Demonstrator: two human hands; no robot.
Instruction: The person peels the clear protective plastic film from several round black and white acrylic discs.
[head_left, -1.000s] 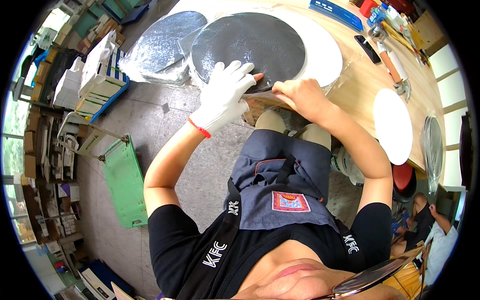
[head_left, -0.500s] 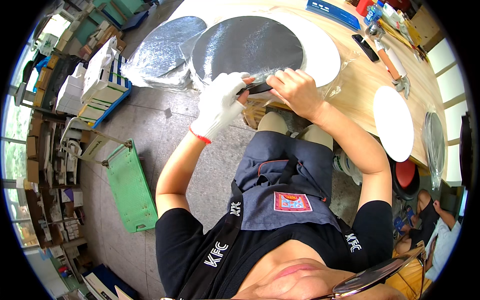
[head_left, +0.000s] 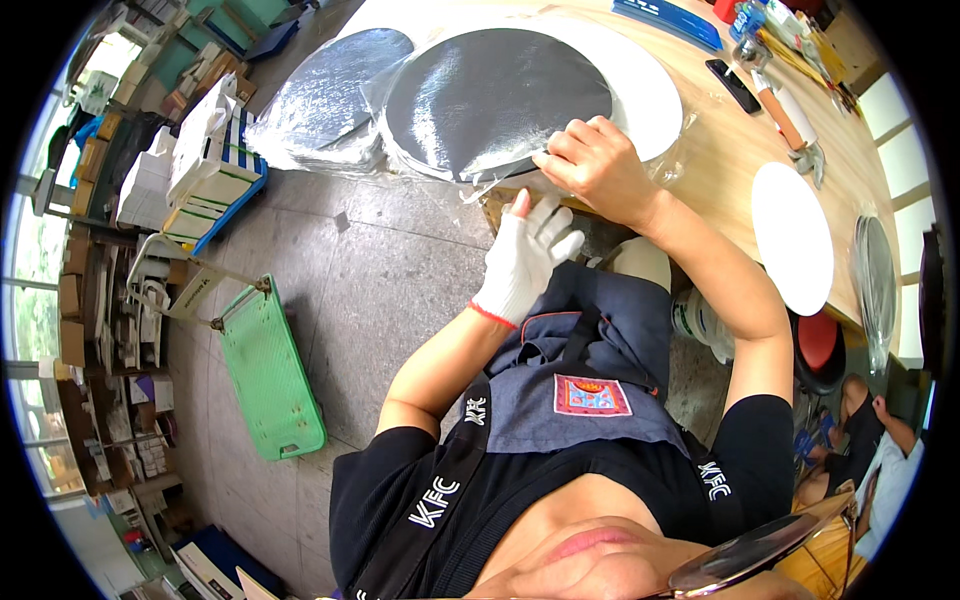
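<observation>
Silver disc (head_left: 495, 95), round and foil-faced, is lying in clear plastic wrap (head_left: 440, 185) on a white round board (head_left: 655, 95) at the near edge of the counter (head_left: 740, 170), overhanging that edge toward us. We are listing it first as the largest item in hand.

Second silver disc (head_left: 330, 85), also wrapped, is sitting to the left of the first, partly tucked under it.

Smaller white disc (head_left: 790, 235) is resting further right on the counter, well apart from our hands.

Right hand (head_left: 595, 165), bare: we are pressing it on the near rim of the silver disc, fingers curled and pinching the wrap there; the grip is closing on the film rather than on the disc itself. A second ago this hand was lower, at the disc's edge beside the other hand; it is now sitting higher on the rim.

Left hand (head_left: 525, 255), in a white glove with a red cuff: we are holding it below the counter edge, fingers spread, grip released and holding nothing. It has come off the disc, where it was lying flat a second ago.

We are judging that the holding of the disc is passing to the right hand alone.

Green cart (head_left: 265, 370) is standing on the floor to our left.
</observation>
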